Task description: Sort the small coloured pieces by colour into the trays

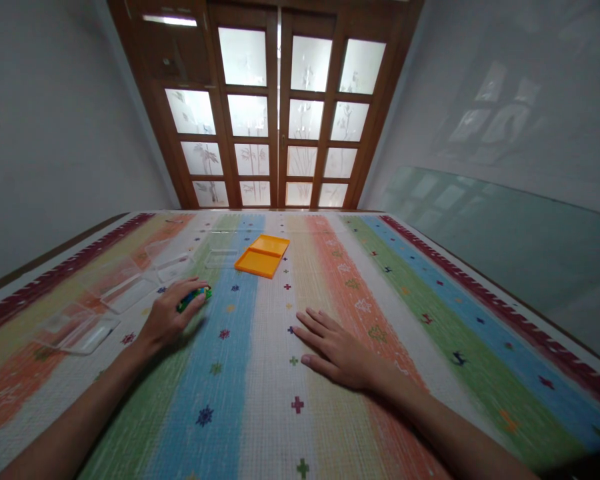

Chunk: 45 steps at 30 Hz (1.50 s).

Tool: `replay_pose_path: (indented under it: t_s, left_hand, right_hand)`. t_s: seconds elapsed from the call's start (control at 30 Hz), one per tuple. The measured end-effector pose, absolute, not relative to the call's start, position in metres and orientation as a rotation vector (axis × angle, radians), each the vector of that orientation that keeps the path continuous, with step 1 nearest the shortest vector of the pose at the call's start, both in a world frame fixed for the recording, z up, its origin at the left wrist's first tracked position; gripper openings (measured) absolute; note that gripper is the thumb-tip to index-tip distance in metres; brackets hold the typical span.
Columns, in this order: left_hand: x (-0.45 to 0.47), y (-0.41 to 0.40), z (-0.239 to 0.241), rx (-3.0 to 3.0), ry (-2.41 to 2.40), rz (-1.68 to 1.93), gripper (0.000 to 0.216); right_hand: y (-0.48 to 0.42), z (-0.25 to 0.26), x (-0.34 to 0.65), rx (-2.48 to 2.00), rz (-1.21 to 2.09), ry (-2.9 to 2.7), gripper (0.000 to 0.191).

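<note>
My left hand (173, 307) is closed around a small green and blue object (194, 298), held just over the striped cloth. Fingers cover much of that object, so its kind does not show. Flat on the cloth, with fingers stretched out, lies my right hand (333, 350); nothing is in it. Beyond the two hands, an orange two-part case (261, 261) lies opened out. To the left of my left hand are several clear plastic boxes, among them a near box (87, 335) and another box (127, 293) with their lids open.
A striped, patterned tablecloth (270, 400) covers the table. One more clear box (223, 259) sits left of the orange case. Wooden doors with glass panes (250, 117) stand past the far edge. A pale glass panel (505, 233) leans along the right wall.
</note>
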State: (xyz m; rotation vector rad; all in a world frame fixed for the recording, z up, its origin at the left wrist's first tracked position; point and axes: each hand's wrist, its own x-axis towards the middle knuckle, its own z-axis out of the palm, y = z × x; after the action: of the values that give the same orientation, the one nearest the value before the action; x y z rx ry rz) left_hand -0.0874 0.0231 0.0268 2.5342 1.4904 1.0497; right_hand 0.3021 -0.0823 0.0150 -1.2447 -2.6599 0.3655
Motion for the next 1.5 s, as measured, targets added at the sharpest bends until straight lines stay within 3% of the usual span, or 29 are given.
replay_pose_path:
  t_s: [0.27, 0.5, 1.03, 1.33, 1.5]
  left_hand:
    - [-0.106, 0.047, 0.015, 2.418, 1.637, 0.635, 0.079]
    - [-0.094, 0.061, 0.009, 2.412, 1.529, 0.497, 0.091]
    - [-0.002, 0.021, 0.01, 2.583, 0.872, 0.477, 0.045]
    - [0.057, -0.022, 0.012, 2.582, 0.486, 0.391, 0.048]
    - [0.083, -0.042, 0.019, 2.573, 0.32, 0.368, 0.037]
  right_hand:
    - [-0.083, 0.016, 0.301, -1.236, 0.376, -2.647, 0.06]
    - [-0.082, 0.018, 0.3, -1.261, 0.392, -2.661, 0.061]
    - [-0.083, 0.019, 0.301, -1.235, 0.413, -2.625, 0.058]
    - [-0.08, 0.022, 0.308, -1.152, 0.262, -2.423, 0.044]
    - [-0.08, 0.02, 0.31, -1.116, 0.234, -2.318, 0.041]
